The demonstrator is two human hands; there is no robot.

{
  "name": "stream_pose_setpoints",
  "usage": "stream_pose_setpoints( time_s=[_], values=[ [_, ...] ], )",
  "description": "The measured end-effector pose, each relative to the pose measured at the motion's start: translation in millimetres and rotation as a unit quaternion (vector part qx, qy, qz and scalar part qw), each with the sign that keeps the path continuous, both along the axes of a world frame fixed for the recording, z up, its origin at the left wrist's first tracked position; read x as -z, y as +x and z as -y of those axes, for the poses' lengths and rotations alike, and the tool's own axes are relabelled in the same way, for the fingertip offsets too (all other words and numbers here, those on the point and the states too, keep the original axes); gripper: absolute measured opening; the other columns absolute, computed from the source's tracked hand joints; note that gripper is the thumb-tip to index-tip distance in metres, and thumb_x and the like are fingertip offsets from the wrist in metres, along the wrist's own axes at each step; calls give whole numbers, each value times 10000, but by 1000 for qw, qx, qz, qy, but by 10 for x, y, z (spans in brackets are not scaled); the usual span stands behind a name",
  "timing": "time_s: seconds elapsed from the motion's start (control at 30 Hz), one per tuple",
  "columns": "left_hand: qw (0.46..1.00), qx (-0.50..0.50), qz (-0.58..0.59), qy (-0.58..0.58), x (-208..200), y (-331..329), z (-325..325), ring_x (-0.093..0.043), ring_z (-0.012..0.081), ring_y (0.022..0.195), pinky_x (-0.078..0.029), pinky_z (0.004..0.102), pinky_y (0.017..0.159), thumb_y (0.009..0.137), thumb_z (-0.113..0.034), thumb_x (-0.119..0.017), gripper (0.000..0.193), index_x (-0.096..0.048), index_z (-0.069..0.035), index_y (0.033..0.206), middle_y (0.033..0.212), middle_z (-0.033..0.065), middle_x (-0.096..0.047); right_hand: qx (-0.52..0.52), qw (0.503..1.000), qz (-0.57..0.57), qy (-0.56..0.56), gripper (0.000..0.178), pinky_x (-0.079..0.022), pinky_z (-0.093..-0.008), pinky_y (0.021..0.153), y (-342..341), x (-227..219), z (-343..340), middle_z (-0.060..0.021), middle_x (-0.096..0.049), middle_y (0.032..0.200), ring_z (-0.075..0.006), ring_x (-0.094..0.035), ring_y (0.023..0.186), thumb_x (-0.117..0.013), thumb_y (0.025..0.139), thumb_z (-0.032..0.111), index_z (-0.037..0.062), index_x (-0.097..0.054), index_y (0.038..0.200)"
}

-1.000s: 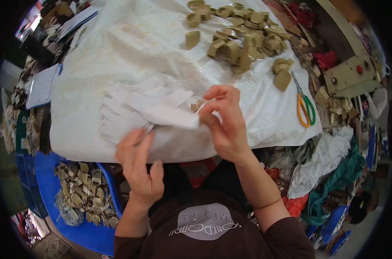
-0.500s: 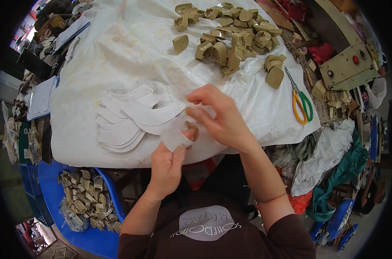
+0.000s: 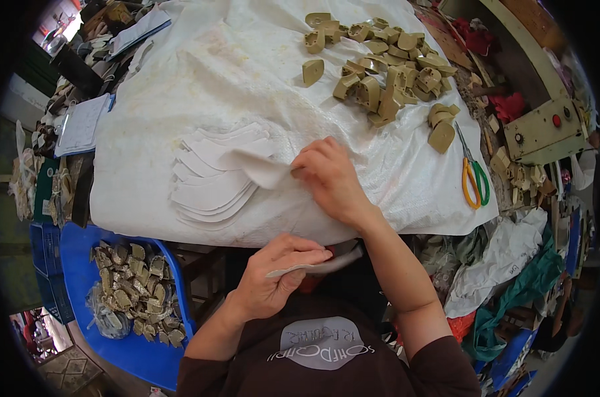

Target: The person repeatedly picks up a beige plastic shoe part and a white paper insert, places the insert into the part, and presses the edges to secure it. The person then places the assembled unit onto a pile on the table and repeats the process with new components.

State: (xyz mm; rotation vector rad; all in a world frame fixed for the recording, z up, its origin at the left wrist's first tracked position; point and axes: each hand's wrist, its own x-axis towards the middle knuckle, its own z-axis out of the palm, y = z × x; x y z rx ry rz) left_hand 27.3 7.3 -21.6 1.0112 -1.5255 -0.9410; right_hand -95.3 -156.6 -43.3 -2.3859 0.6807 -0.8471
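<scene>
My left hand [image 3: 283, 264] is closed on a curved white strip [image 3: 336, 264], with fingers above and thumb below; it sits off the front edge of the covered table, close to my shirt. My right hand [image 3: 332, 177] is closed over the end of another white strip [image 3: 263, 172], which is lifted, tilted and smeared by motion. This strip lies over a fanned pile of similar curved white strips [image 3: 211, 192] on the white sheet [image 3: 181, 79]. The right fingertips are partly hidden behind the hand's back.
Olive-tan moulded pieces like shoe heels [image 3: 392, 86] lie at the far right, near scissors [image 3: 472, 175] with orange and green handles. A blue tub [image 3: 184, 311] of glittery gold heel-like pieces [image 3: 138, 284] stands at lower left. A control box [image 3: 545, 132] and clipboard [image 3: 82, 126] flank the table.
My left hand has come back off the table toward my body with its strip. My right hand has closed on a strip at the pile. The view has shifted slightly.
</scene>
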Motion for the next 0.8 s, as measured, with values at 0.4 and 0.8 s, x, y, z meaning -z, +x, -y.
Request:
stream_pose_setpoints(
  time_s=[0.4, 0.8],
  values=[
    [990, -124, 45, -55, -130, 213, -5, -551, 290, 1006, -422, 358, 858, 921, -179, -498, 272, -669, -28, 1070, 1057, 155, -603, -33, 991, -22, -130, 255, -386, -395, 837, 428, -375, -48, -83, -553, 1062, -283, -480, 998, -688, 765, 92, 81, -610, 1007],
    [919, -226, 317, -64, 2, 514, 365, -480, 340, 1217, -330, 428, 996, 846, -99, -529, 310, -648, -94, 1132, 1147, 143, -582, -19, 998, -8, -65, 250, -344, -431, 888, 311, -136, -20, -112, -535, 1124, -302, -446, 1056, -659, 795, 156, 76, -618, 1028]
  ],
)
